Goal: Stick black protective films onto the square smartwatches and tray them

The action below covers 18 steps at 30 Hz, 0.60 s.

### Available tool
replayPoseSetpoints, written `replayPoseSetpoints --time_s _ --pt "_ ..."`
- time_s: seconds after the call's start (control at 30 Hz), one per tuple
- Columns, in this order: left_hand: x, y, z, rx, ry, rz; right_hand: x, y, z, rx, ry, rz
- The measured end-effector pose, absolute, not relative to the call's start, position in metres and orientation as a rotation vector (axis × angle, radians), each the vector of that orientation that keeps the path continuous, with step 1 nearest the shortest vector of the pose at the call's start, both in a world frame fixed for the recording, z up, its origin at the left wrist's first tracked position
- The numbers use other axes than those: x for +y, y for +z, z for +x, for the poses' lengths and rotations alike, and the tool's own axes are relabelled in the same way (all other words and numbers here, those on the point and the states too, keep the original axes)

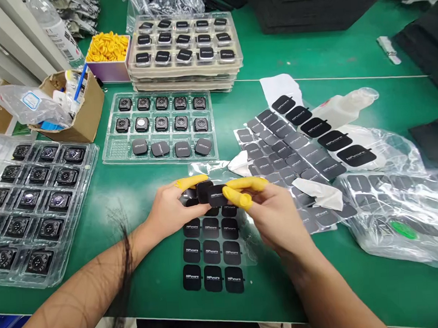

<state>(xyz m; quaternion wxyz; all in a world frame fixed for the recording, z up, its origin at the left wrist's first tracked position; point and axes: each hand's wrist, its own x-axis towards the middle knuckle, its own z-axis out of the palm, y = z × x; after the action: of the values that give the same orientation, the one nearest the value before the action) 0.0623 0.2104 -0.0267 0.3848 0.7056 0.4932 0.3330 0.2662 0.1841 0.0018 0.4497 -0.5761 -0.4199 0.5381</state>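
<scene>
My left hand (172,204), with a yellow finger cot on one finger, grips a black square watch case (203,191) above the table. Between the yellow-covered thumb and finger of my right hand (266,205) is a black film sticker (217,197) with pale print, held against or just beside the watch. Below both hands lies a clear sheet of black "HiFuture" stickers (211,251); its upper part is hidden by my hands. Beyond them sits a clear tray (160,157) of watches, its nearest row holding several with black covers face up.
At left stands another clear tray (68,238) of watches, beside a cardboard box (89,116). Stacked trays (186,71) and a box of yellow finger cots (108,48) are at the back. Sticker sheets (287,151), a plastic bottle (342,108) and plastic bags (395,219) cover the right side.
</scene>
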Motion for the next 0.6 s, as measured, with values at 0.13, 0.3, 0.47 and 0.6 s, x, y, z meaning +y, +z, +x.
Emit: replayPoseSetpoints --time_s 0.13,0.3,0.47,0.6 --pt "0.211 -0.026 0.063 1.185 0.876 1.859 0.189 -0.013 0.255 -0.891 1.529 -1.370" --pt "0.210 -0.025 0.063 1.189 0.875 1.876 0.188 -0.020 0.252 -0.797 1.535 -1.342" --pt "0.210 -0.025 0.063 1.189 0.874 1.890 0.188 -0.019 0.250 -0.789 1.517 -1.373" --pt "0.210 -0.026 0.064 1.178 0.890 1.880 0.188 -0.019 0.249 -0.769 1.517 -1.360"
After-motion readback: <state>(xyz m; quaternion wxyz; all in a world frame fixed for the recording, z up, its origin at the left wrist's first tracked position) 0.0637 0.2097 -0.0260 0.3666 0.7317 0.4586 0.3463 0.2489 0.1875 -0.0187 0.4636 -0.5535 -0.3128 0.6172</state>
